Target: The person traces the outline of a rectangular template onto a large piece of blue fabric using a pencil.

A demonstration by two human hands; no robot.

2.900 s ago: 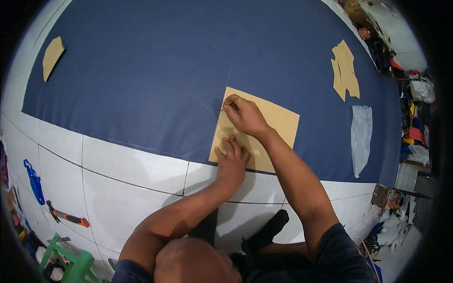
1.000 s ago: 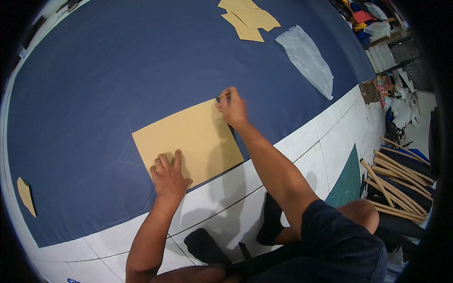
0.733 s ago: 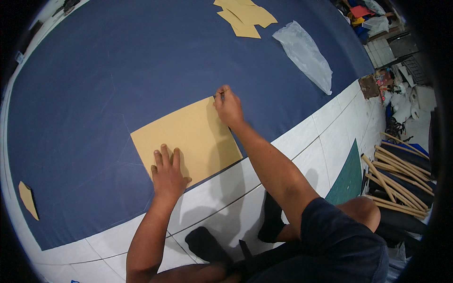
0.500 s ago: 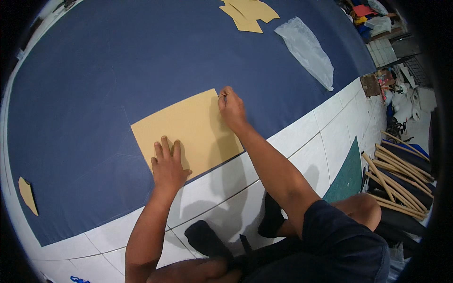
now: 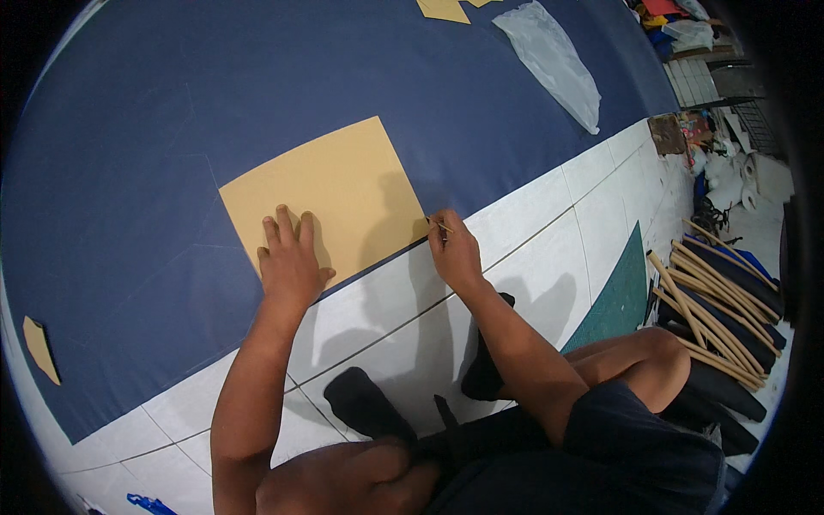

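Note:
A tan paper pattern piece (image 5: 335,189) lies flat on a big navy-blue fabric sheet (image 5: 257,77) spread over a white tiled floor (image 5: 532,257). My left hand (image 5: 290,262) presses flat on the pattern's near left part, fingers spread. My right hand (image 5: 455,249) sits at the pattern's near right corner, pinching a thin marking tool (image 5: 439,227) whose tip touches the fabric at the pattern's edge. Faint chalk lines show on the fabric left of the pattern.
A grey-white cut piece (image 5: 554,60) and tan pattern pieces (image 5: 442,9) lie on the far fabric; another tan scrap (image 5: 39,348) sits at the left. Wooden sticks and dark rolls (image 5: 712,300) are stacked at right, beside a green mat (image 5: 618,296). My legs are folded below.
My right hand has travelled with the marking tool from the pattern's far right corner down its right edge to the near right corner. My left hand stays pressed on the pattern.

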